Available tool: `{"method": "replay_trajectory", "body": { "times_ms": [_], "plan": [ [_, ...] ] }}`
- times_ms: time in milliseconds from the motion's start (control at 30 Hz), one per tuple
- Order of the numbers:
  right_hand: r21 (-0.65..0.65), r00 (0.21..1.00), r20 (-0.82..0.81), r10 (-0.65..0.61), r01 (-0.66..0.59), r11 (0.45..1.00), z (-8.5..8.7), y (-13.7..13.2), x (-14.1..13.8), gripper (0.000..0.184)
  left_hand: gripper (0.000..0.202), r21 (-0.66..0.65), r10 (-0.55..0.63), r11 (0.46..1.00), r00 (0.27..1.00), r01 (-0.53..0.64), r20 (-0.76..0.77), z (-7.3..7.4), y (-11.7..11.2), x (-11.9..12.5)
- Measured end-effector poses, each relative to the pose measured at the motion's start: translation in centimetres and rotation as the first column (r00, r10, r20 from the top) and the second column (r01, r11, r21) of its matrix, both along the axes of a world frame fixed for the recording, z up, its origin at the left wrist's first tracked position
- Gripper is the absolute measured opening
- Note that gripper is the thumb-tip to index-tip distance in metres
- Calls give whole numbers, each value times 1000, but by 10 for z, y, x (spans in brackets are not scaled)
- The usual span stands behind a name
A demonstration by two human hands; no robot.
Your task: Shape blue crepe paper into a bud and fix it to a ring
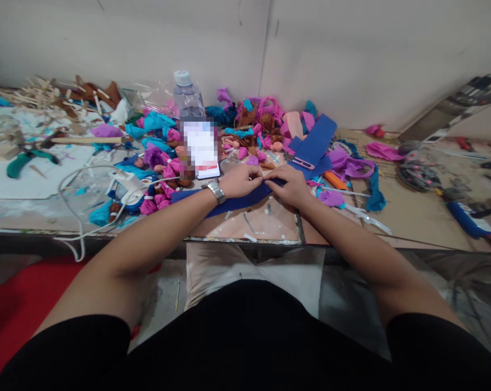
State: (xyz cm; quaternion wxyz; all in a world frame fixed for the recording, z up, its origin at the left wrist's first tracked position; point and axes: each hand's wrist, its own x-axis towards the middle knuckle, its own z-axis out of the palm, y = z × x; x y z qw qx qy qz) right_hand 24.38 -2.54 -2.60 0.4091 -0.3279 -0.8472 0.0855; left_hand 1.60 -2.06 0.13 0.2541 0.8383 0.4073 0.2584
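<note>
A dark blue strip [245, 202], of crepe paper or cloth, stretches along the table's front under my wrists. My left hand [240, 181], with a metal watch at the wrist, pinches its upper edge. Right beside it, my right hand [288, 184] grips the same strip, fingertips nearly touching those of the left. The exact spot between the fingertips is too small to make out. Behind my left hand a lit phone [202, 149] leans upright. Near my right hand lie a wider blue piece [316, 144] and a pink snipper-like tool [303, 163].
Bundled colourful scraps [158, 155] pile up around a water bottle [188, 98]. A white cable [82, 233] hangs over the table's front edge at left, near green-handled pliers [31, 160]. Right of my hands lie an orange cutter [335, 180] and a blue-labelled tube [469, 219].
</note>
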Motion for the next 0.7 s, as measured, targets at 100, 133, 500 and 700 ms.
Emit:
{"method": "replay_trajectory", "body": {
  "times_ms": [100, 133, 500, 700],
  "plan": [
    [7, 1000, -3, 0, 0, 1000, 0, 0, 0, 10, 25, 0, 3, 1000, 1000, -3, 0, 0, 0, 0],
    [8, 1000, -4, 0, 0, 1000, 0, 0, 0, 10, 25, 0, 9, 1000, 1000, -9, 1, 0, 0, 0],
    [-14, 1000, 16, -18, 18, 1000, 0, 0, 0, 11, 25, -17, 25, 1000, 1000, -25, -2, 0, -1, 1],
    [17, 1000, -7, -19, 19, 1000, -1, 0, -1, 9, 24, -15, 25, 1000, 1000, -25, -2, 0, -1, 1]
  ]
}}
